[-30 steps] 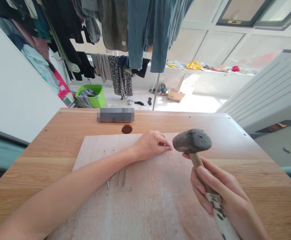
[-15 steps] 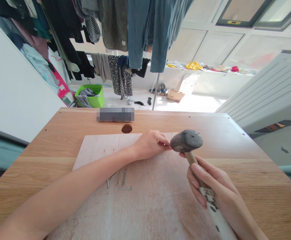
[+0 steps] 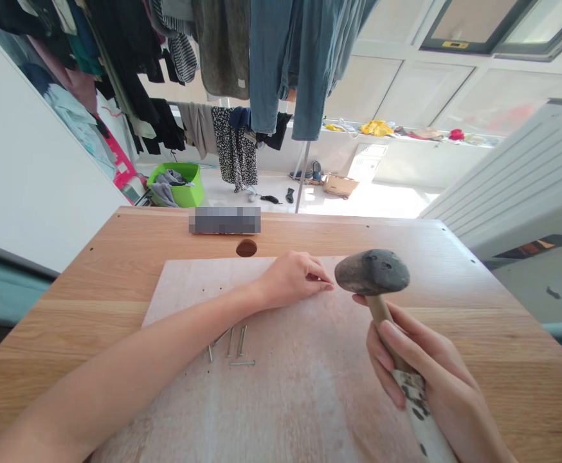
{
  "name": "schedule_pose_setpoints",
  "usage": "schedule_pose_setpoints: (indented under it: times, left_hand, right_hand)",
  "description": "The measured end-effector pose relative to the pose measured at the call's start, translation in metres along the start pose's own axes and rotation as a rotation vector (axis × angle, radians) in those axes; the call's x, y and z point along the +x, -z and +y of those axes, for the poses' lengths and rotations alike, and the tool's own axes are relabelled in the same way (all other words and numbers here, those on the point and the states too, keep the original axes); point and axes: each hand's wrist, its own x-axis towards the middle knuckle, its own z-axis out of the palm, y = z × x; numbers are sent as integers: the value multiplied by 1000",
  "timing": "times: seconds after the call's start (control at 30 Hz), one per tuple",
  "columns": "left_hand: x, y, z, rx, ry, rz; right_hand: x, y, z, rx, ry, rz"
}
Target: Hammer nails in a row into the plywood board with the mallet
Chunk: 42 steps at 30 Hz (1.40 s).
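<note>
Over the far right part of a pale wooden board, my left hand is closed in a pinch, thumb against fingers. Whatever sits between those fingertips is too small to make out. My right hand is wrapped round the handle of a hammer with a dark, worn, rounded head and a white lower grip. The head is raised just right of my left fingertips, apart from them. Several loose nails lie on the board beside my left forearm, which partly covers them.
Under the board is a wooden table with a round hole near its far edge. A blurred grey box-shaped thing lies behind the hole. Beyond stand a green basket and hanging clothes.
The hammer and my right hand have moved slightly right, away from my left fingertips, widening the gap. My left hand keeps its pinch in nearly the same place.
</note>
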Motion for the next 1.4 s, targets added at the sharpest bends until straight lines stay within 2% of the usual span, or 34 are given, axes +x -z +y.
schedule_pose_setpoints:
  times: [0.2, 0.37, 0.57, 0.7, 0.87, 1.03, 1.17, 1.27, 1.4]
  left_hand:
    - [0, -1, -1, -47, -28, -9]
    - [0, -1, -1, -4, -8, 0]
    - [0, -1, -2, -44, -31, 2]
    - [0, 0, -3, -24, -28, 0]
    - [0, 1, -4, -23, -42, -29]
    - [-1, 4, -3, -32, -37, -60]
    - [0, 13, -2, -43, -56, -149]
    - [1, 26, 2, -82, 24, -206]
    - [-11, 54, 20, 117, 101, -278]
  right_hand:
    - [0, -3, -1, -75, -28, -11]
    - [-3, -4, -2, 24, 4, 42]
    - [2, -3, 2, -26, -26, 13]
    - [4, -2, 1, 29, -3, 63]
    - [12, 4, 6, 32, -22, 84]
    - [23, 7, 15, 9, -25, 44]
    - [24, 6, 15, -8, -8, 36]
    - [24, 5, 14, 14, -5, 27]
    - [25, 5, 16, 18, -8, 27]
